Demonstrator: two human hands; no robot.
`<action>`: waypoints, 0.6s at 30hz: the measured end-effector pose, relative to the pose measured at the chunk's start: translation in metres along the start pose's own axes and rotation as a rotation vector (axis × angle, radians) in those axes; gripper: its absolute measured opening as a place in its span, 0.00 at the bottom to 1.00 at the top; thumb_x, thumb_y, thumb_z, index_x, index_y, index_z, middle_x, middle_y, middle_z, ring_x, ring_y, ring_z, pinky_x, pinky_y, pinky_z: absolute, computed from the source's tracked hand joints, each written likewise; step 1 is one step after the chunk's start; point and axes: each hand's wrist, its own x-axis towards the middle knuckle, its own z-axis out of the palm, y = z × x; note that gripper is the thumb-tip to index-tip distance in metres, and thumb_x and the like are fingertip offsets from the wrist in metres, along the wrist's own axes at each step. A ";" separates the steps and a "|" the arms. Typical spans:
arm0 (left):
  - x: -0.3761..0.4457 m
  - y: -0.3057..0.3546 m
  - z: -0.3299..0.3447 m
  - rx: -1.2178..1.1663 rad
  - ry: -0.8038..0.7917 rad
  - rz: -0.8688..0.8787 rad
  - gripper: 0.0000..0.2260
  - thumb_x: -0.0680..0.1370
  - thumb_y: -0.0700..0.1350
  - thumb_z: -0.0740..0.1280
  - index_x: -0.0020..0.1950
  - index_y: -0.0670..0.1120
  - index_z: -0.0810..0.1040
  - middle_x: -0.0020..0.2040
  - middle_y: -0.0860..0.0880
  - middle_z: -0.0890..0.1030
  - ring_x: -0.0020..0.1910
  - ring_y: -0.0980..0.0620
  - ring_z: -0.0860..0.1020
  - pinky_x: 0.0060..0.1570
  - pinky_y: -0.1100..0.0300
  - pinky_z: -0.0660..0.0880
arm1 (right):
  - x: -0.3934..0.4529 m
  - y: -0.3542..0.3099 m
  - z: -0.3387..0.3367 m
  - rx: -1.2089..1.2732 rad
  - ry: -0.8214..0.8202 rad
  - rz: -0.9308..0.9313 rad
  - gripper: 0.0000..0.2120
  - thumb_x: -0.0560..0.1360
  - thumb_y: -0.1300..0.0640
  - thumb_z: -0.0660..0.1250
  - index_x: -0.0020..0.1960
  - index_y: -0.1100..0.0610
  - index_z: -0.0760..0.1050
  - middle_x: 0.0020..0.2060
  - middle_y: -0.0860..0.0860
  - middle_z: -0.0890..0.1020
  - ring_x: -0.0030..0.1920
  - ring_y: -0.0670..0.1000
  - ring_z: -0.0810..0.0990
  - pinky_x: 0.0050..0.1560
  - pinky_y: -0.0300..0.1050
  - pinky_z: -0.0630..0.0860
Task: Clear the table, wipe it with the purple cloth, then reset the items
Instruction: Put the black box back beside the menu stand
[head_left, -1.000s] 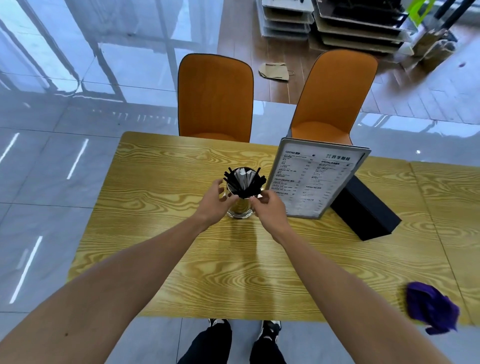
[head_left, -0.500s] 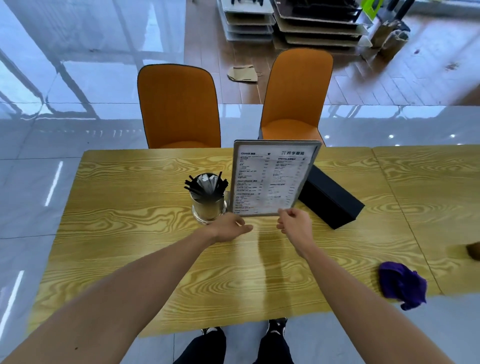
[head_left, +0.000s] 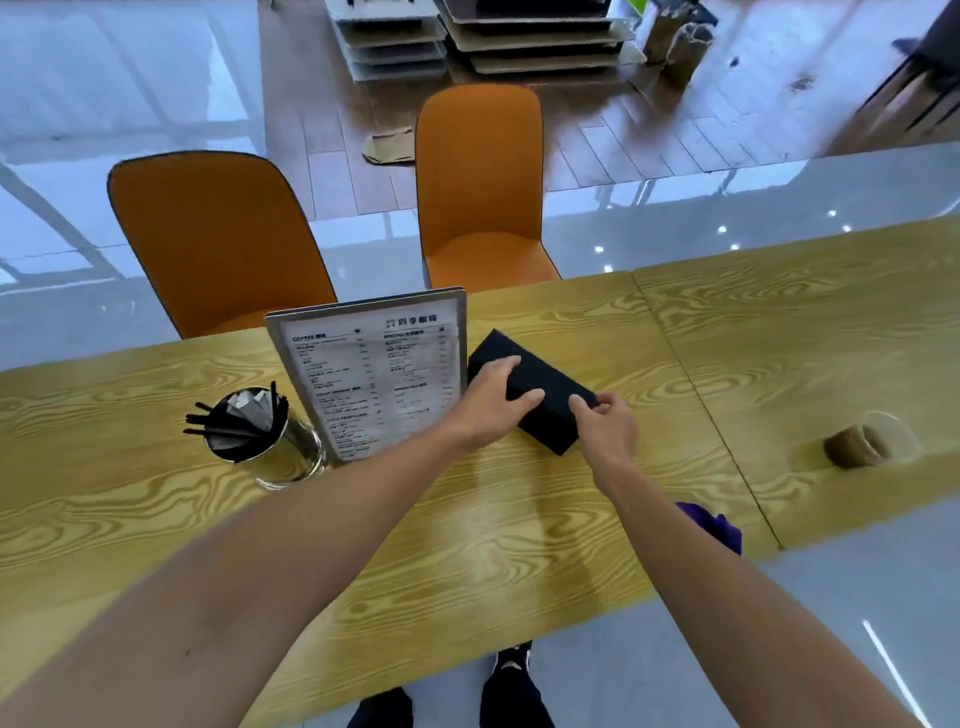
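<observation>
We grip the black box (head_left: 540, 387) on the tabletop (head_left: 493, 545): left hand (head_left: 491, 402) fingers clasp its top, right hand (head_left: 608, 428) fingers pinch its near end.

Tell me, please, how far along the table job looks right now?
Probably late, in the reset. Apparently done: the straw holder and menu stand stand together. In hand: left hand and right hand are on the black box. Left: the purple cloth at the table's edge.
</observation>
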 end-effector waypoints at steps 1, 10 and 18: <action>0.011 0.004 0.007 0.005 0.010 -0.012 0.34 0.80 0.56 0.66 0.80 0.45 0.56 0.80 0.46 0.58 0.80 0.47 0.55 0.76 0.50 0.58 | 0.008 0.002 -0.004 0.006 -0.016 0.023 0.24 0.77 0.46 0.70 0.68 0.56 0.72 0.58 0.54 0.79 0.52 0.52 0.80 0.41 0.44 0.72; 0.084 0.008 0.029 0.242 0.206 -0.246 0.35 0.80 0.57 0.64 0.81 0.48 0.51 0.81 0.39 0.49 0.80 0.37 0.46 0.77 0.42 0.53 | 0.059 0.016 -0.016 0.105 -0.264 0.215 0.31 0.79 0.50 0.71 0.78 0.46 0.64 0.68 0.51 0.73 0.63 0.56 0.77 0.56 0.55 0.80; 0.104 -0.002 0.028 0.251 0.195 -0.406 0.33 0.80 0.55 0.66 0.78 0.43 0.56 0.75 0.38 0.62 0.74 0.36 0.60 0.70 0.43 0.66 | 0.077 0.012 -0.017 0.243 -0.521 0.431 0.16 0.82 0.42 0.63 0.58 0.53 0.76 0.58 0.57 0.77 0.57 0.62 0.81 0.51 0.64 0.83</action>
